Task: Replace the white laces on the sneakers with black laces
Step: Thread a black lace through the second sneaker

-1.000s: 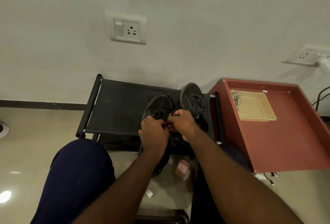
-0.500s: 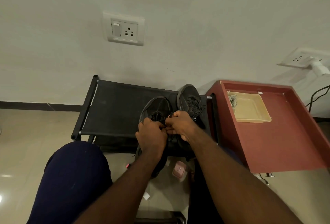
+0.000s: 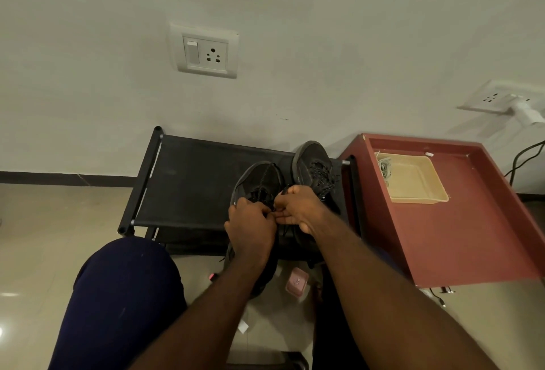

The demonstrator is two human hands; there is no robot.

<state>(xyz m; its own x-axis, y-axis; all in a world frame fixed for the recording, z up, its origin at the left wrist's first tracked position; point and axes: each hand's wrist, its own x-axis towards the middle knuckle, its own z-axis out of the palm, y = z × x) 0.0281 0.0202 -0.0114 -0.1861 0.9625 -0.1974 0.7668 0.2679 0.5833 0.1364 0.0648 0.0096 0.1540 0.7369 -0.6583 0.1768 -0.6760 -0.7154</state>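
The left hand and right hand meet over the nearer sneaker on the shoe rack, each grip pinched narrow on its black lace. Black on black, an eyelet could easily be skipped. Two sneakers in all, the second sneaker just beyond; one tray on the red tabletop holds pale laces.

A white switch-and-socket plate sits on the pale wall. A second socket to the right has a white plug in it, and a black cable hangs below. A black fabric shoe rack stands against the wall on the glossy tiled floor, just beside a red table carrying a beige tray. A small pink object lies on the floor.
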